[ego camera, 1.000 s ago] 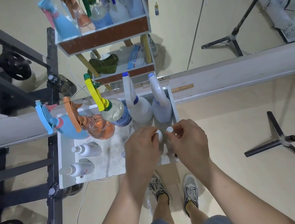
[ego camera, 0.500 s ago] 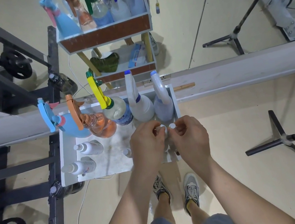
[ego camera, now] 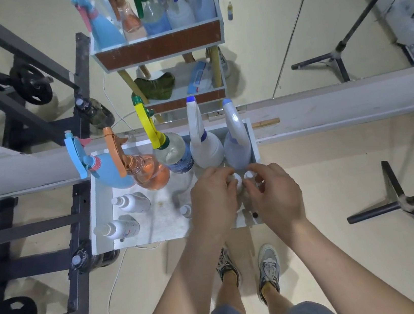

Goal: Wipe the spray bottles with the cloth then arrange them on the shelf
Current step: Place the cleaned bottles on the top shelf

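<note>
Currently left hand [ego camera: 214, 201] is gripping left mini bottle [ego camera: 236, 182], right hand [ego camera: 276, 196] pinching right mini bottle [ego camera: 249, 175] by lavender sprayer [ego camera: 237, 144]; crowding is risking a topple.

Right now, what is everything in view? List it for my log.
Shelf: one, white, against the mirror.
Trigger bottles: five, blue, orange, clear, white, lilac, back row.
Small bottles: five, white, front of shelf; two under the hands.
Cloth: one, green, lower tier, seen in mirror.
Rack: one, black, left.
Stand: one, black, floor right.
Shoes: two, grey, floor.
Left hand: grips a small bottle.
Right hand: pinches another's cap.
</note>
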Demonstrator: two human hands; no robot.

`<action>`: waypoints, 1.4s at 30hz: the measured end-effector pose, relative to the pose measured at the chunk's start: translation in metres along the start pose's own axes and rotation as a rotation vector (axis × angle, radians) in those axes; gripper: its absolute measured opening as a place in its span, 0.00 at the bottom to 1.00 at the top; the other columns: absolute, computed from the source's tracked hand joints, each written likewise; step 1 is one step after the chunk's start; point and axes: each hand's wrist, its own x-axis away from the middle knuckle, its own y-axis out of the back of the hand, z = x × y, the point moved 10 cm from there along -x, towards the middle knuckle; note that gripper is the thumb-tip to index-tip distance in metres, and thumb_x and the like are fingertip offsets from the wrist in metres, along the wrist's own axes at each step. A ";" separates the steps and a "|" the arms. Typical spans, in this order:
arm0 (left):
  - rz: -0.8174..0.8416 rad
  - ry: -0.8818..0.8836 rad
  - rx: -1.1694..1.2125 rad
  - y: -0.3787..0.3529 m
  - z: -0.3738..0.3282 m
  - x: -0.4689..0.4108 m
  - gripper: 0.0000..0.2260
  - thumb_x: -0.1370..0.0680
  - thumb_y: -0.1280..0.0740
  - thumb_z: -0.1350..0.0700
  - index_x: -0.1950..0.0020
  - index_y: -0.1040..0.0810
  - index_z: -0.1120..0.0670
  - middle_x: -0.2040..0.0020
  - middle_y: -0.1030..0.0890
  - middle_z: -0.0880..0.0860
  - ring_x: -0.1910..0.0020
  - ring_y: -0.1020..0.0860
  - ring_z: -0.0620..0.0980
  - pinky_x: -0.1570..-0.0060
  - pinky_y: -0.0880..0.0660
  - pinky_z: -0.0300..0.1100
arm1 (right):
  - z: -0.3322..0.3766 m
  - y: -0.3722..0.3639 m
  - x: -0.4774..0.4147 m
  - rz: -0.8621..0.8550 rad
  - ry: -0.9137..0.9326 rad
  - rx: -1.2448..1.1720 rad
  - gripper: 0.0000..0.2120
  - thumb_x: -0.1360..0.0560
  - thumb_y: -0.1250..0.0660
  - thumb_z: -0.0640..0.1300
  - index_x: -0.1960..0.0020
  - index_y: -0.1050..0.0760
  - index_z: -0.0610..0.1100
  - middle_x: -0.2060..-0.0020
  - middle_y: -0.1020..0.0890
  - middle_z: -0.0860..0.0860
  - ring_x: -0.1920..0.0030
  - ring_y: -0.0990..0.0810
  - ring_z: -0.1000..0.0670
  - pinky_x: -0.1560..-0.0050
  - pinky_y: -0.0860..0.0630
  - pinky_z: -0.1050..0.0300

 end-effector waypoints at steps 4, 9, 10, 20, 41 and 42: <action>0.029 -0.002 0.051 0.004 -0.002 0.004 0.12 0.24 0.31 0.59 0.40 0.19 0.52 0.46 0.20 0.52 0.51 0.21 0.52 0.52 0.26 0.44 | 0.003 0.004 -0.002 0.037 0.016 0.102 0.17 0.22 0.36 0.53 0.34 0.27 0.53 0.49 0.23 0.51 0.52 0.20 0.47 0.56 0.28 0.55; -0.145 0.100 0.100 0.073 0.051 0.025 0.13 0.28 0.32 0.66 0.49 0.15 0.51 0.53 0.20 0.41 0.58 0.24 0.39 0.55 0.31 0.24 | 0.038 0.038 0.018 -0.123 0.203 0.013 0.10 0.23 0.32 0.44 0.41 0.21 0.48 0.56 0.27 0.57 0.59 0.26 0.56 0.58 0.28 0.59; -0.115 0.176 0.113 0.077 0.072 0.030 0.14 0.28 0.32 0.67 0.50 0.15 0.50 0.53 0.20 0.40 0.58 0.23 0.39 0.55 0.32 0.22 | 0.050 0.035 0.026 -0.117 0.266 -0.033 0.09 0.23 0.32 0.43 0.44 0.20 0.48 0.57 0.27 0.58 0.59 0.28 0.58 0.58 0.29 0.65; 0.050 0.024 0.019 0.042 0.096 0.047 0.12 0.27 0.28 0.61 0.45 0.17 0.50 0.54 0.20 0.45 0.56 0.24 0.44 0.56 0.28 0.34 | 0.079 -0.104 0.047 0.351 0.217 -0.123 0.16 0.23 0.36 0.37 0.38 0.23 0.46 0.49 0.21 0.46 0.51 0.21 0.45 0.50 0.24 0.47; 0.061 -0.085 -0.066 0.003 0.034 -0.007 0.08 0.26 0.30 0.58 0.48 0.18 0.54 0.55 0.20 0.54 0.56 0.22 0.56 0.58 0.25 0.48 | 0.027 -0.007 -0.009 0.126 0.250 0.101 0.16 0.27 0.30 0.46 0.39 0.19 0.48 0.46 0.19 0.49 0.42 0.24 0.42 0.44 0.26 0.46; 0.063 -0.065 -0.062 0.003 0.035 -0.008 0.08 0.26 0.30 0.58 0.47 0.18 0.54 0.54 0.20 0.54 0.56 0.22 0.56 0.57 0.26 0.48 | 0.026 -0.008 -0.009 0.125 0.247 0.113 0.17 0.27 0.29 0.46 0.39 0.19 0.48 0.46 0.19 0.49 0.42 0.24 0.41 0.45 0.26 0.46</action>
